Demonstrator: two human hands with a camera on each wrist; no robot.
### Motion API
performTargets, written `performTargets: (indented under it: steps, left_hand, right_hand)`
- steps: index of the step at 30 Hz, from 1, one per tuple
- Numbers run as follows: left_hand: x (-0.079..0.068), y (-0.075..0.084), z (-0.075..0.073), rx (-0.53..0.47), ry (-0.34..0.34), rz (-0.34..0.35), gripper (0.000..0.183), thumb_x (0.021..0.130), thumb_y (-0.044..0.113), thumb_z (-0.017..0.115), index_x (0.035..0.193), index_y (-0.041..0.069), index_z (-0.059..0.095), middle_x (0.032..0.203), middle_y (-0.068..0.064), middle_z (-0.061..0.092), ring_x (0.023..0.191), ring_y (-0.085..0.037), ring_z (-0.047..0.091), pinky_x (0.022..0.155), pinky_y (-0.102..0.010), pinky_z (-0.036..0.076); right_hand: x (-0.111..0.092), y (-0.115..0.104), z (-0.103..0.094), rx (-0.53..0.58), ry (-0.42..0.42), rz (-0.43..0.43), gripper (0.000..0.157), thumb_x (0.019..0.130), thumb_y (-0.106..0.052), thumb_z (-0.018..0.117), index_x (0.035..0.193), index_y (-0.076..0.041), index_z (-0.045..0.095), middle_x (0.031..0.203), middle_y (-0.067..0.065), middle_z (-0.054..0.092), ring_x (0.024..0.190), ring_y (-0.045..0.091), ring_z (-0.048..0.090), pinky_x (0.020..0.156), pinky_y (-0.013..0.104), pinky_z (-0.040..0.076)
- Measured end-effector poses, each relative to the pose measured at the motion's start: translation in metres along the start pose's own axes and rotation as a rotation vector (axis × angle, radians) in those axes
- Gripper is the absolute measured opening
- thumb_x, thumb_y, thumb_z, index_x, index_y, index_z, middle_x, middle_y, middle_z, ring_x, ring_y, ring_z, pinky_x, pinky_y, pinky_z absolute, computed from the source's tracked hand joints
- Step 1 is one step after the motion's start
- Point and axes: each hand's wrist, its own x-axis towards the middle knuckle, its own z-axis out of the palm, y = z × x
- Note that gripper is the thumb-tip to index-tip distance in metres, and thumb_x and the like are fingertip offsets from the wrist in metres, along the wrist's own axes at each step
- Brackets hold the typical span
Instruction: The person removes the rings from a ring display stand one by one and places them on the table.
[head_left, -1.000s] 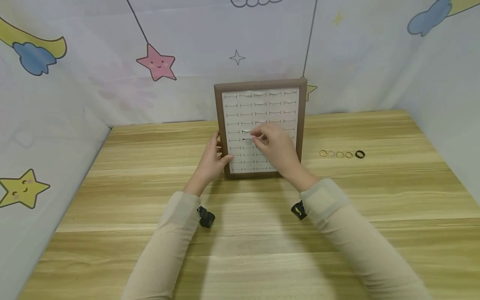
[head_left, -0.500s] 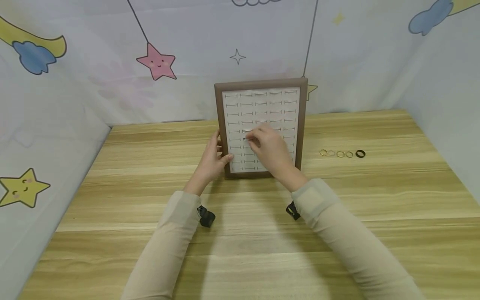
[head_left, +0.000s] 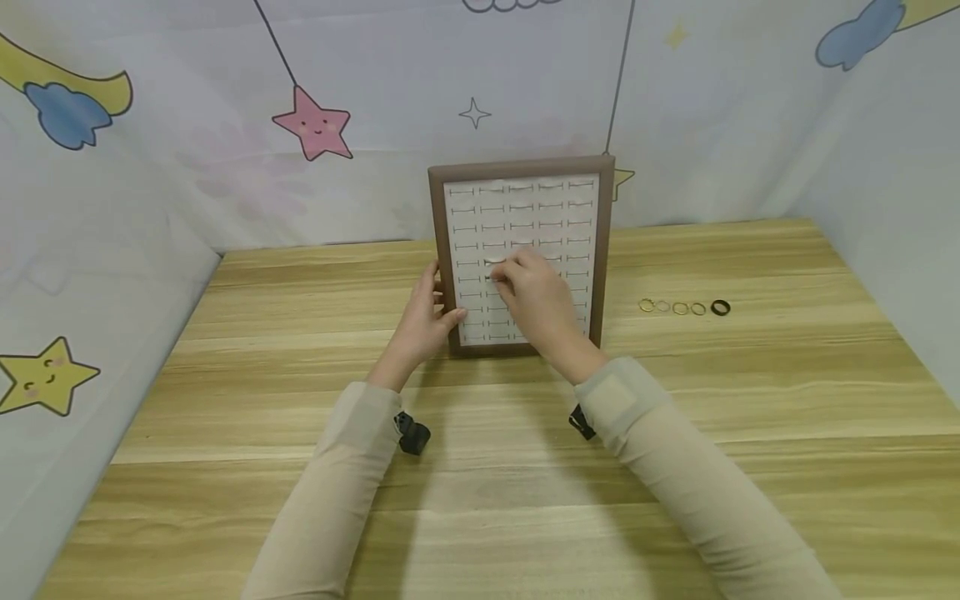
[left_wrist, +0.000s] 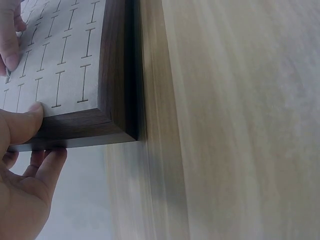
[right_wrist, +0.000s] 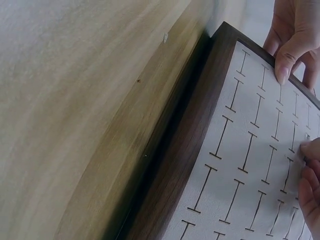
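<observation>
A ring display board [head_left: 465, 242] stands upright on the table, its brown wood frame around a white padded face with rows of slots. My left hand [head_left: 424, 323] grips its left edge, thumb on the front and fingers behind, as the left wrist view also shows. My right hand [head_left: 542, 302] is at the middle of the face, thumb and fingertips pinched together at a slot in the second column. Between these fingertips is a small ring [left_wrist: 7, 75], mostly hidden; just a sliver shows in the left wrist view.
To the right of the board, several thin gold-toned rings [head_left: 680, 308] and one black ring [head_left: 721, 307] lie in a row on the wooden table [head_left: 495, 500]. A white cloth backdrop [head_left: 390, 67] with cartoon stars hangs behind the table.
My right hand has shifted a little left and closer to the slot, its fingertips now against the board's face. The left hand and the board have stayed in place.
</observation>
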Motion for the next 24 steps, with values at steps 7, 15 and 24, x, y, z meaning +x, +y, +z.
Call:
performTargets:
  steps: [7,15,24]
  left_hand:
    - [0.0,-0.001,0.001,-0.003,0.006,0.002,0.079,0.092,-0.002,0.057,0.153,0.007,0.008,0.136,-0.023,0.037,0.125,-0.036,0.046,0.109,-0.042,0.045]
    - [-0.001,0.001,0.0,-0.011,0.001,-0.002,0.08,0.092,-0.003,0.057,0.153,0.006,0.007,0.138,-0.024,0.036,0.125,-0.036,0.045,0.109,-0.042,0.044]
    - [0.0,0.0,0.001,-0.01,0.006,-0.014,0.081,0.091,-0.003,0.057,0.153,0.005,0.006,0.139,-0.023,0.035,0.127,-0.036,0.044,0.11,-0.041,0.044]
  right_hand:
    - [0.0,0.002,0.0,0.065,0.007,0.028,0.009,0.088,-0.01,0.067,0.094,-0.005,0.072,0.095,0.007,0.066,0.088,0.021,0.063,0.075,0.029,0.058]
    - [0.001,0.007,-0.003,0.146,-0.011,0.023,0.01,0.088,-0.01,0.067,0.095,-0.004,0.072,0.097,0.008,0.068,0.091,0.022,0.065,0.083,0.03,0.057]
    - [0.003,0.012,-0.007,0.25,-0.064,0.076,0.009,0.087,-0.008,0.068,0.094,-0.002,0.071,0.1,0.01,0.067,0.089,0.023,0.062,0.081,0.032,0.055]
